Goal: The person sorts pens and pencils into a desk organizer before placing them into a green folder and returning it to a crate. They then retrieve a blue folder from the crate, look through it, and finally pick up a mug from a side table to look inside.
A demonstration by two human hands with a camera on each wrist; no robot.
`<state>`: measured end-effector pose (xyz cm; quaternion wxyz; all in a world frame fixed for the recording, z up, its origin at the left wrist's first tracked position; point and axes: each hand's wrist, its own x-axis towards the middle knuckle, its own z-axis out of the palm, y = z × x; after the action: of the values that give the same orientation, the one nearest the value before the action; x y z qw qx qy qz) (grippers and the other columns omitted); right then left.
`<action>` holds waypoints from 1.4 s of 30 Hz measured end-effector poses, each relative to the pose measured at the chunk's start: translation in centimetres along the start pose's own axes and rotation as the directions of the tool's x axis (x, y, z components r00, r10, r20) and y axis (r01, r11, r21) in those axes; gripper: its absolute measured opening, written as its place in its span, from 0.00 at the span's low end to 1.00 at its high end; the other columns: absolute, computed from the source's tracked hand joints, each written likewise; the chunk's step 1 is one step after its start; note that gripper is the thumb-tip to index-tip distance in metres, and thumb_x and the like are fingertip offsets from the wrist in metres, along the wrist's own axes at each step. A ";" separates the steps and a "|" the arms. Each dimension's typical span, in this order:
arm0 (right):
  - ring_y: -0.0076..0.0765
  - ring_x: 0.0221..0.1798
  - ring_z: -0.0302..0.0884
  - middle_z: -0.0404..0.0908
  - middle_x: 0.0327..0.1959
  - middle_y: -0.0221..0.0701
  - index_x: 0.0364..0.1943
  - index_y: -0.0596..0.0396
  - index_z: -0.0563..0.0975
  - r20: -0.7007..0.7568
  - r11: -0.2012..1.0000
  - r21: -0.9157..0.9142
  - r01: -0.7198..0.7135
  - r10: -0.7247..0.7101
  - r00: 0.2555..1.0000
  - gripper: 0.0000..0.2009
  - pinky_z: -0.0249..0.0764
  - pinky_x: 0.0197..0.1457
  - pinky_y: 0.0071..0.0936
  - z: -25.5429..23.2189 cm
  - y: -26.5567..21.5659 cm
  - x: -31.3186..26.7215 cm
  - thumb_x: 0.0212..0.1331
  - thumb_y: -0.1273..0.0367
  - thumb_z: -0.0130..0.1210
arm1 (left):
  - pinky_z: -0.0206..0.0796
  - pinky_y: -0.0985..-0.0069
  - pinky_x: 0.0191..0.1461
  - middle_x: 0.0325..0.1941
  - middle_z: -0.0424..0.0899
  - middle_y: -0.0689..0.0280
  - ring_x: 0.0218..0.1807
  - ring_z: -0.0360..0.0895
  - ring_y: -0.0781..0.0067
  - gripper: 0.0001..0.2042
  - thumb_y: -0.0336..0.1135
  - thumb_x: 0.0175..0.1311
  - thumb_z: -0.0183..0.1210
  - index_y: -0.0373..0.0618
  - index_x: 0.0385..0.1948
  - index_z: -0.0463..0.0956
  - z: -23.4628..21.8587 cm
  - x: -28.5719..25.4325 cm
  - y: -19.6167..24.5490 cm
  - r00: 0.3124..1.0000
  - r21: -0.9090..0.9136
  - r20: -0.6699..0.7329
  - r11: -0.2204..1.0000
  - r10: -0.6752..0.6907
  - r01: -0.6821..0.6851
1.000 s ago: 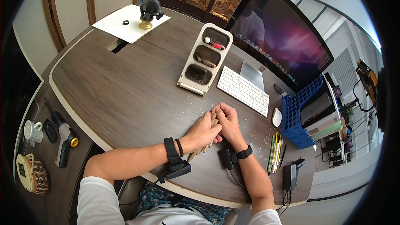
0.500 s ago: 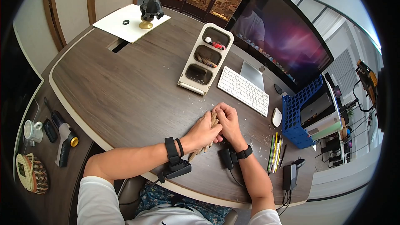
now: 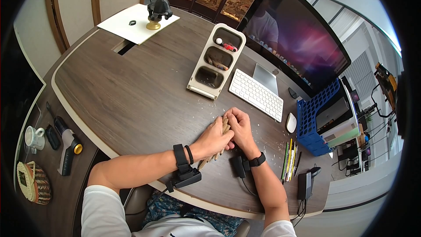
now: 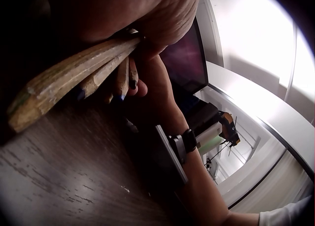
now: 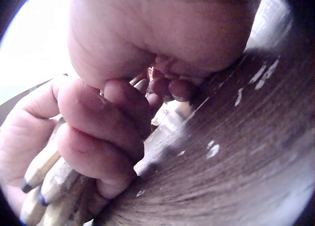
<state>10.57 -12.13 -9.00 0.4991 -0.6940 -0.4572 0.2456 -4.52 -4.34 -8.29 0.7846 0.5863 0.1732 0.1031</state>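
Note:
Several wooden pencils [image 4: 74,68] with bare wood surfaces lie bundled in the left hand [image 3: 212,139], whose fingers curl round them. Blue and dark tips show on some pencils in both wrist views, such as the pencils [image 5: 59,181] at lower left. The right hand [image 3: 240,128] meets the left at the bundle's far end, its fingers bent and close to the left fingers. What the right fingertips pinch, if anything, is hidden in all views.
A cream holder [image 3: 202,90] with three compartments stands beyond the hands, near a keyboard [image 3: 256,95] and mouse [image 3: 291,123]. Pencils [image 3: 288,162] lie to the right beside a blue rack [image 3: 312,138]. Pale shavings dot the desk [image 3: 131,101].

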 end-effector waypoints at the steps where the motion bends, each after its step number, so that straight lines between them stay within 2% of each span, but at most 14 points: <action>1: 0.16 0.34 0.73 0.81 0.30 0.23 0.36 0.61 0.79 0.000 1.000 -0.003 0.006 -0.006 1.000 0.12 0.73 0.38 0.22 0.0 0.0 0.0 0.79 0.69 0.50 | 0.82 0.78 0.38 0.43 0.83 0.59 0.37 0.88 0.75 0.14 0.30 0.79 0.50 0.31 0.58 0.62 0.0 0.0 0.0 1.000 0.005 -0.002 1.000 0.005 -0.005; 4: 0.16 0.34 0.73 0.81 0.30 0.23 0.36 0.61 0.79 0.000 1.000 -0.007 0.007 -0.007 1.000 0.12 0.72 0.38 0.22 0.1 -0.3 0.0 0.79 0.69 0.50 | 0.82 0.75 0.34 0.40 0.84 0.53 0.34 0.89 0.72 0.19 0.32 0.78 0.52 0.22 0.57 0.61 -0.1 0.3 -0.7 0.999 -0.005 -0.007 0.999 0.054 -0.054; 5: 0.16 0.33 0.73 0.81 0.30 0.23 0.35 0.61 0.79 -0.001 1.000 -0.007 0.002 -0.002 1.000 0.12 0.72 0.37 0.22 0.1 -0.3 0.0 0.78 0.69 0.50 | 0.82 0.75 0.34 0.40 0.84 0.53 0.34 0.89 0.72 0.19 0.32 0.78 0.52 0.22 0.57 0.61 0.0 0.2 -0.5 0.999 -0.005 -0.007 0.999 0.054 -0.054; 7: 0.16 0.33 0.72 0.81 0.30 0.23 0.35 0.61 0.79 -0.002 1.000 -0.014 0.006 -0.006 1.000 0.12 0.72 0.37 0.22 0.0 -0.3 0.0 0.79 0.69 0.50 | 0.82 0.77 0.38 0.43 0.83 0.58 0.38 0.88 0.75 0.14 0.31 0.80 0.51 0.32 0.57 0.62 0.0 0.0 -0.1 1.000 0.014 -0.001 1.000 0.009 -0.009; 11: 0.16 0.33 0.72 0.81 0.30 0.23 0.35 0.60 0.79 -0.005 1.000 -0.013 0.016 -0.016 1.000 0.13 0.72 0.37 0.22 0.1 -0.5 -0.1 0.79 0.69 0.50 | 0.82 0.78 0.38 0.43 0.83 0.58 0.38 0.88 0.75 0.15 0.31 0.80 0.51 0.31 0.58 0.62 0.0 0.1 -0.4 1.000 0.017 0.002 1.000 0.008 -0.008; 13: 0.16 0.33 0.72 0.81 0.30 0.23 0.35 0.60 0.79 -0.004 1.000 0.000 0.013 -0.013 1.000 0.13 0.72 0.37 0.22 0.1 -0.2 -0.1 0.79 0.68 0.50 | 0.81 0.75 0.33 0.40 0.84 0.54 0.34 0.89 0.72 0.21 0.32 0.78 0.53 0.21 0.59 0.60 0.0 0.3 -0.8 0.997 -0.006 -0.013 0.997 0.072 -0.072; 14: 0.15 0.34 0.72 0.81 0.30 0.22 0.35 0.60 0.79 -0.003 1.000 0.013 0.009 -0.009 1.000 0.13 0.72 0.37 0.22 0.1 -0.2 -0.1 0.79 0.68 0.50 | 0.81 0.75 0.33 0.40 0.84 0.54 0.34 0.89 0.72 0.21 0.32 0.78 0.53 0.21 0.59 0.60 0.0 0.2 -0.5 0.997 -0.006 -0.013 0.997 0.073 -0.073; 16: 0.15 0.34 0.72 0.81 0.30 0.22 0.36 0.60 0.79 -0.001 1.000 0.019 0.006 -0.006 1.000 0.13 0.72 0.37 0.22 0.1 -0.4 -0.2 0.79 0.68 0.50 | 0.82 0.77 0.38 0.43 0.83 0.58 0.38 0.88 0.75 0.16 0.31 0.80 0.50 0.30 0.60 0.61 0.0 0.0 0.0 1.000 0.030 0.005 1.000 0.004 -0.004; 30: 0.18 0.33 0.73 0.80 0.29 0.24 0.37 0.61 0.79 -0.001 0.999 0.025 0.031 -0.031 1.000 0.12 0.72 0.36 0.24 0.1 0.1 -0.1 0.79 0.68 0.52 | 0.83 0.77 0.40 0.44 0.84 0.57 0.39 0.88 0.74 0.16 0.30 0.80 0.51 0.29 0.60 0.61 0.0 -0.1 0.0 1.000 0.040 -0.002 0.999 0.013 -0.013; 32: 0.15 0.33 0.73 0.81 0.30 0.22 0.36 0.60 0.79 0.003 0.999 0.022 0.023 -0.023 1.000 0.13 0.72 0.37 0.22 0.0 0.0 -0.1 0.79 0.68 0.50 | 0.83 0.77 0.40 0.44 0.84 0.57 0.39 0.88 0.74 0.16 0.31 0.80 0.51 0.29 0.60 0.61 0.0 0.0 -0.2 1.000 0.037 -0.001 0.999 0.013 -0.013; 34: 0.16 0.34 0.73 0.81 0.30 0.23 0.36 0.60 0.79 0.003 1.000 0.025 0.016 -0.017 1.000 0.13 0.72 0.38 0.22 0.1 -0.3 -0.2 0.80 0.68 0.50 | 0.81 0.75 0.32 0.39 0.84 0.54 0.34 0.88 0.73 0.21 0.32 0.78 0.53 0.21 0.59 0.60 0.0 0.3 -0.8 0.998 0.007 -0.006 0.998 0.067 -0.067; 35: 0.16 0.34 0.73 0.81 0.30 0.23 0.36 0.60 0.79 0.004 1.000 0.028 0.010 -0.010 1.000 0.13 0.73 0.38 0.22 0.1 -0.5 -0.2 0.80 0.68 0.50 | 0.81 0.75 0.32 0.39 0.84 0.54 0.34 0.88 0.73 0.21 0.32 0.78 0.53 0.21 0.59 0.60 0.0 0.2 -0.5 0.998 0.007 -0.006 0.998 0.067 -0.067; 37: 0.16 0.34 0.73 0.81 0.30 0.23 0.36 0.60 0.79 0.004 1.000 0.026 0.006 -0.006 1.000 0.13 0.73 0.38 0.22 0.1 -0.4 -0.2 0.79 0.68 0.50 | 0.82 0.77 0.39 0.43 0.83 0.58 0.38 0.88 0.75 0.16 0.30 0.80 0.50 0.29 0.60 0.61 0.0 -0.1 0.1 1.000 0.043 0.006 0.999 -0.001 0.001; 42: 0.16 0.34 0.73 0.81 0.30 0.23 0.36 0.60 0.79 0.005 1.000 0.024 0.005 -0.005 1.000 0.13 0.73 0.38 0.22 0.1 -0.2 -0.2 0.79 0.69 0.49 | 0.82 0.77 0.39 0.43 0.83 0.58 0.38 0.88 0.75 0.16 0.30 0.80 0.50 0.30 0.60 0.61 0.0 -0.1 0.1 1.000 0.038 0.007 0.999 -0.002 0.002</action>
<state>10.33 -12.24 -8.84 0.5069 -0.6861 -0.4572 0.2519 -4.58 -4.37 -8.19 0.7740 0.6013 0.1728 0.0970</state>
